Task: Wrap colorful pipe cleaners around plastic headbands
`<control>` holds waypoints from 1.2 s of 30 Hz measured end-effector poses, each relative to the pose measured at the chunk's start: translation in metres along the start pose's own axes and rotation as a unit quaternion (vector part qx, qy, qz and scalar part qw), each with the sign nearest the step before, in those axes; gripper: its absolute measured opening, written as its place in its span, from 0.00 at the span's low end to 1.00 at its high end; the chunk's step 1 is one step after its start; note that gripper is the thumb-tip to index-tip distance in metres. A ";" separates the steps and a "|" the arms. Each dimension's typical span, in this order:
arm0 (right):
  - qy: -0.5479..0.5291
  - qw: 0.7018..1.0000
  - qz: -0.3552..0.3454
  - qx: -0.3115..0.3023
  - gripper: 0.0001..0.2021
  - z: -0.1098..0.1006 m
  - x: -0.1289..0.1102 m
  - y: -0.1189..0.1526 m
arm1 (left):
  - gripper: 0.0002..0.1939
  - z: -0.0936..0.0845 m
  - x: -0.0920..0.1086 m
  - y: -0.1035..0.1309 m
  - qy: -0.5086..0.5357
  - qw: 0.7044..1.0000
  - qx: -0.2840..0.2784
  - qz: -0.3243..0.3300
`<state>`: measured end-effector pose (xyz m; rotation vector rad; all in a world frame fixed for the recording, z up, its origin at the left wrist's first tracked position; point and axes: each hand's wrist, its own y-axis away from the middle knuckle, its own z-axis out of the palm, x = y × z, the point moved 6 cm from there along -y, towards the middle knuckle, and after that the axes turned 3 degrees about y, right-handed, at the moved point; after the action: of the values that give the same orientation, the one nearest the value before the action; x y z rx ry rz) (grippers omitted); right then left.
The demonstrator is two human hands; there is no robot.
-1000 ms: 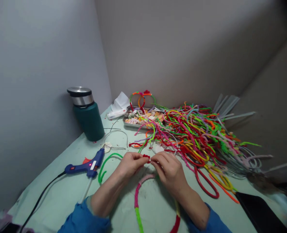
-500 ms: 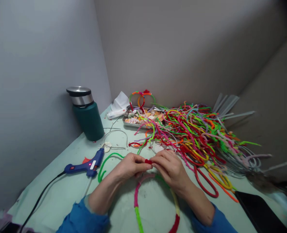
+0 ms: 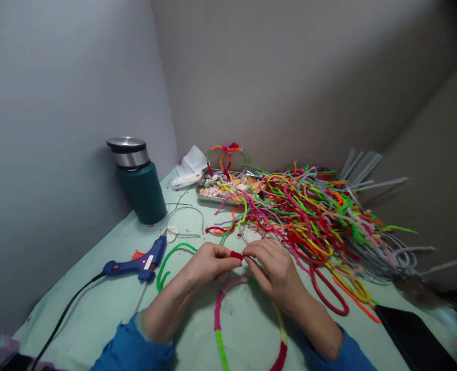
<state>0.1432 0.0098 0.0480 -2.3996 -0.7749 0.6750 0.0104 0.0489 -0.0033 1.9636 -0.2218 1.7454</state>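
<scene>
Between my two hands is a small, fuzzy red pipe cleaner piece (image 3: pixel 236 255). My left hand (image 3: pixel 212 264) pinches it between thumb and fingertips. The fingertips of my right hand (image 3: pixel 269 265) close on its right end. Beneath my hands lies a hoop wrapped in pipe cleaner (image 3: pixel 218 319), in pink, magenta, green, pale yellow and dark red. Its lower part runs out of view, and my right hand covers some of its upper right side. Left of my left hand curves a green pipe cleaner (image 3: pixel 170 253).
A blue glue gun (image 3: pixel 143 264), its red light lit, lies at left with a black cord. Behind it stands a teal bottle (image 3: pixel 141 190). A metal tray (image 3: pixel 228 201) holds small decorations. A tangled pipe cleaner heap (image 3: pixel 309 206) fills the right, near a black flat object (image 3: pixel 413 335).
My right fingertips have shifted slightly right along the red piece, so a little more of it shows. Everything else on the table stays put.
</scene>
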 end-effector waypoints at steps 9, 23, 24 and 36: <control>-0.027 0.992 0.097 0.079 0.03 0.005 0.001 0.005 | 0.16 0.001 0.003 0.000 0.038 0.999 0.019 0.016; -0.144 0.975 0.123 0.118 0.10 0.010 -0.002 0.006 | 0.19 -0.004 0.006 -0.001 0.060 0.996 0.051 0.038; -0.147 0.974 0.123 0.117 0.10 0.010 -0.002 0.006 | 0.19 -0.004 0.005 -0.002 0.064 0.996 0.052 0.041; -0.096 0.985 0.104 0.098 0.12 0.019 -0.007 0.009 | 0.19 -0.004 0.000 -0.002 0.100 0.993 0.068 0.017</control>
<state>0.1307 0.0052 0.0304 -2.2742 -0.5089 1.0303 0.0075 0.0529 -0.0032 1.8685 -0.0697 2.0119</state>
